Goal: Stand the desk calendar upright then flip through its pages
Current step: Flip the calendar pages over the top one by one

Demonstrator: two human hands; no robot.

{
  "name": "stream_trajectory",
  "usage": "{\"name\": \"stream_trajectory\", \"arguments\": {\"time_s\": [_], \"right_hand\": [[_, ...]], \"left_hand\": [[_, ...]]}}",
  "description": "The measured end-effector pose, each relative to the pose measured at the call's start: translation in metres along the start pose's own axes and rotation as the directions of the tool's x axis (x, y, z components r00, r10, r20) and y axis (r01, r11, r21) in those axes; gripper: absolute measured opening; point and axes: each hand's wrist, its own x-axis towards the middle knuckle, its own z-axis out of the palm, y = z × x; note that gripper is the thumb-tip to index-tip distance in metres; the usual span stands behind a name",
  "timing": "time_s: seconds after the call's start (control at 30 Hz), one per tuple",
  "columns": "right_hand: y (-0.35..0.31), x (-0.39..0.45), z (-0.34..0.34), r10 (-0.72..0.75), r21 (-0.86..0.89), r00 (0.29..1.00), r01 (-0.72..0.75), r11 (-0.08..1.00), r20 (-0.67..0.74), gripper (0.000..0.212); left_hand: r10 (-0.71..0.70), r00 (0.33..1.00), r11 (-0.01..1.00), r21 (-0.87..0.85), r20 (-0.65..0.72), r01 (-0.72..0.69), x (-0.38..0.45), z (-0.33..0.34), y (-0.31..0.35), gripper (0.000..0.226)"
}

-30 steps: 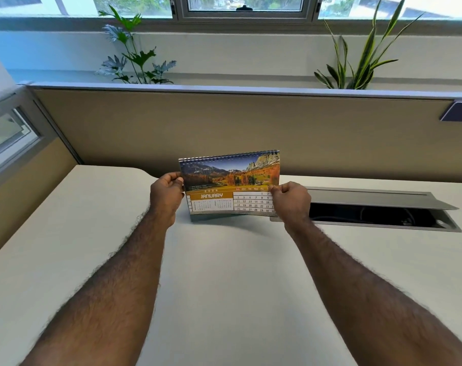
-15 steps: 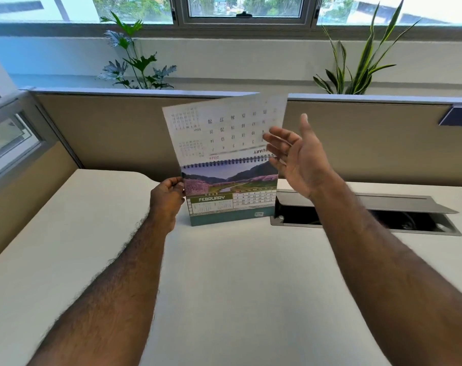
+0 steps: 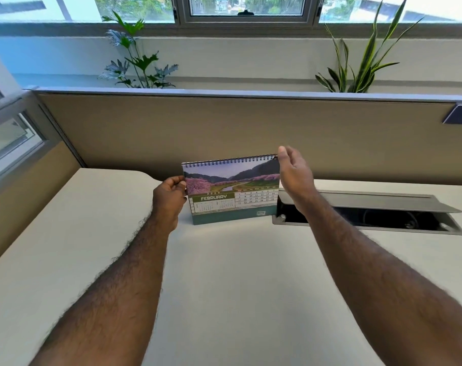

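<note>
Desk calendar (image 3: 232, 190) standing upright on the pale desk (image 3: 224, 286), and I'm reading FEBRUARY on the front page, a pink-blossom valley picture above the date grid. Its black spiral binding runs along the top edge and its teal base sits on the desk surface. The calendar stands just in front of the tan partition (image 3: 224, 128).

My left hand (image 3: 170, 195) is at the calendar's left edge, fingers and thumb pinched together on that edge about halfway up. My right hand (image 3: 294, 174) is at the calendar's upper right corner, held loose with fingers spread, thumb tip up by the end of the spiral; I can't tell whether it actually touches the page or just hangs beside it, but it isn't clamped on anything.

Just to the right of the calendar, the cable hatch (image 3: 370, 211) in the desk is propped up, dark inside, and my right forearm crosses over its near corner. Behind the partition, up and left of the calendar, there's a leafy plant (image 3: 134, 62); up and right of it, a tall striped-leaf plant (image 3: 362, 62), both below the window (image 3: 245, 6).
</note>
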Motion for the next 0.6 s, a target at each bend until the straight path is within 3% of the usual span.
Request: {"name": "stream_trajectory", "arguments": {"time_s": [0.07, 0.13, 0.3, 0.4, 0.6], "right_hand": [[0.015, -0.002, 0.005, 0.088, -0.104, 0.992, -0.098, 0.99, -0.091, 0.054], [0.028, -0.009, 0.011, 0.122, -0.201, 0.988, -0.138, 0.97, -0.09, 0.048], [0.045, -0.027, 0.025, 0.086, -0.27, 0.993, -0.104, 0.957, -0.08, 0.041], [0.047, -0.032, 0.029, 0.07, -0.327, 0.977, -0.134, 0.936, -0.199, 0.034], [0.042, -0.027, 0.02, 0.145, -0.21, 0.948, -0.209, 0.955, -0.284, 0.023]], "left_hand": [[0.002, 1.0, 1.0, -0.001, 0.0, -0.002, 0.0, 0.0, 0.0, 0.015], [0.009, 1.0, 1.0, 0.005, 0.006, -0.009, -0.001, -0.001, -0.001, 0.015], [0.015, 1.0, 1.0, 0.025, 0.003, -0.015, -0.001, -0.001, 0.0, 0.016], [0.017, 1.0, 0.999, 0.037, -0.002, -0.017, -0.002, -0.001, 0.0, 0.015], [0.02, 1.0, 1.0, 0.024, 0.01, -0.02, -0.004, -0.001, 0.001, 0.015]]}}
